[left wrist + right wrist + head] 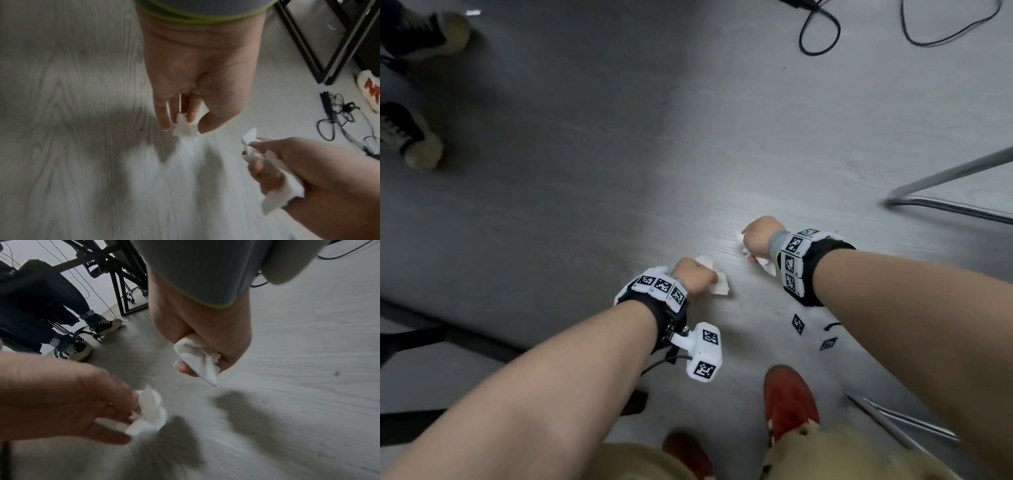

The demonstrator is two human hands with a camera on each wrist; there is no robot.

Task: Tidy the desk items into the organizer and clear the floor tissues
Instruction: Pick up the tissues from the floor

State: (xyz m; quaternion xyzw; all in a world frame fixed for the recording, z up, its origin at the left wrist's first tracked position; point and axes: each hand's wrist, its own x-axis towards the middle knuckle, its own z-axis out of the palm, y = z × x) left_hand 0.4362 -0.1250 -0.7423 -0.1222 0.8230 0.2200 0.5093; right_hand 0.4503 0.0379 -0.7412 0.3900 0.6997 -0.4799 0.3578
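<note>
Each fist, left hand (697, 279) and right hand (760, 236), clutched a crumpled tissue (719, 284) over the floor (585, 171) (no organizer showed), so disposal remained.

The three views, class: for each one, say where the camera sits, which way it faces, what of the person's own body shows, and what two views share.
Head: worn high, looking down at the grey floor; both forearms, left hand, right hand and red shoes show.
Left wrist: looks along the left hand pinching a tissue; the right hand enters lower right.
Right wrist: looks along the right hand gripping a tissue; the left hand enters lower left.
Shared: both wrist views show both hands and both tissues.
</note>
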